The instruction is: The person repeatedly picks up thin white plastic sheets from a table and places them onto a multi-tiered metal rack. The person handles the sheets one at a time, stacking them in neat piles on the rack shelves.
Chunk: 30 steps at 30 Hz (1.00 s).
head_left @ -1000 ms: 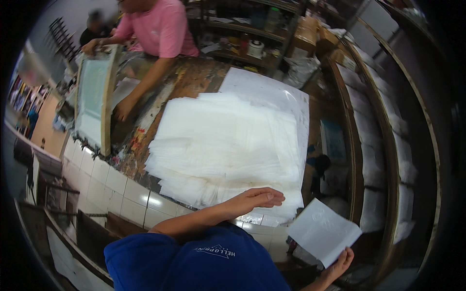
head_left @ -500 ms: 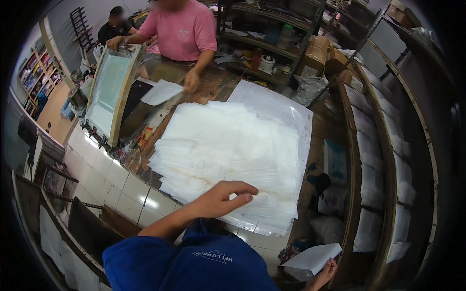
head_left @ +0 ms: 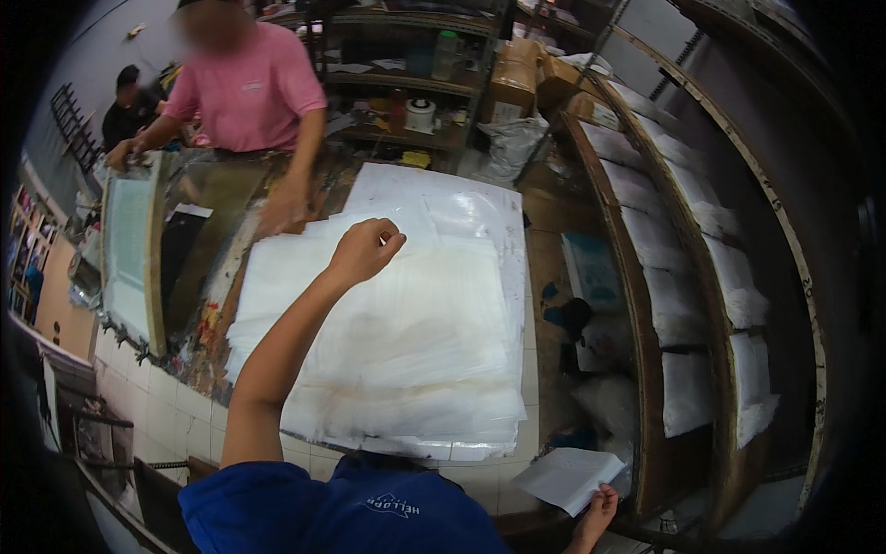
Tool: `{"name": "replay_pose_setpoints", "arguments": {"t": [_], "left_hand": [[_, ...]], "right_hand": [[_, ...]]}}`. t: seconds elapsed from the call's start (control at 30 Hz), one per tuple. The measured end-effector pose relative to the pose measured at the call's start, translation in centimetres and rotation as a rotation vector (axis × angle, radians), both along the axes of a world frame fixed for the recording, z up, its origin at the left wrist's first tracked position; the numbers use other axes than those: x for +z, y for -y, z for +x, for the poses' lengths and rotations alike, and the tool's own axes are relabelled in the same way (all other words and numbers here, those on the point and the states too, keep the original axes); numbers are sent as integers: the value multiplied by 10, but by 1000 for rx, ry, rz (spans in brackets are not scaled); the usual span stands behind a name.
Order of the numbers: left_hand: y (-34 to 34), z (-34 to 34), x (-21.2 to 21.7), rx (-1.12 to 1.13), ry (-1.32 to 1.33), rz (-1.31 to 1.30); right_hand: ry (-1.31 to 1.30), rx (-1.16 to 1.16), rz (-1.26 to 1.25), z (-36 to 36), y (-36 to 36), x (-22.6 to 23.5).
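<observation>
Tiled worktable (head_left: 166, 406): spans the lower left, from about 8 o'clock toward 5 o'clock. Wooden drying rack (head_left: 683, 305): curves along 3 o'clock, its shelves bearing white sheets. Stack of translucent white sheets (head_left: 406, 360): lies at the centre of the table. Framed printing screen (head_left: 129, 249): stands tilted at 9 o'clock, held by a co-worker in a pink shirt (head_left: 249, 92) at 11 o'clock. Left hand (head_left: 365, 249): just above centre, over the far part of the stack, fingers curled narrow with thumb against fingertips; whether it pinches a sheet cannot be told. Right hand (head_left: 595, 515): at 5 o'clock, gripping a single white sheet (head_left: 568, 478) by its near edge, off the table's right side.
</observation>
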<state>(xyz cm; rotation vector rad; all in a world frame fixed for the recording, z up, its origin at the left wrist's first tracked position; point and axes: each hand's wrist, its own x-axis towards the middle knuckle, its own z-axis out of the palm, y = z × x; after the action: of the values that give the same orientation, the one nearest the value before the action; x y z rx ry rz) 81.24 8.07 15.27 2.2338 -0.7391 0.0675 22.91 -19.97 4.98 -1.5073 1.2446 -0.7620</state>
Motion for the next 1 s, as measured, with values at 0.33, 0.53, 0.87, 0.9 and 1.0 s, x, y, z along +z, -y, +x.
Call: {"name": "replay_pose_setpoints", "arguments": {"t": [0.33, 0.53, 0.87, 0.9, 1.0], "left_hand": [[180, 110, -110, 14, 78, 533], [192, 230, -264, 2, 79, 700], [242, 248, -202, -353, 423, 911], [255, 235, -191, -395, 521, 810], [271, 185, -146, -472, 775, 500]], "right_hand": [[-203, 24, -51, -19, -46, 11], [-647, 43, -98, 20, -59, 90], [-738, 450, -347, 49, 15, 189], [-719, 441, -496, 46, 26, 200], [-839, 432, -545, 42, 34, 297]]}}
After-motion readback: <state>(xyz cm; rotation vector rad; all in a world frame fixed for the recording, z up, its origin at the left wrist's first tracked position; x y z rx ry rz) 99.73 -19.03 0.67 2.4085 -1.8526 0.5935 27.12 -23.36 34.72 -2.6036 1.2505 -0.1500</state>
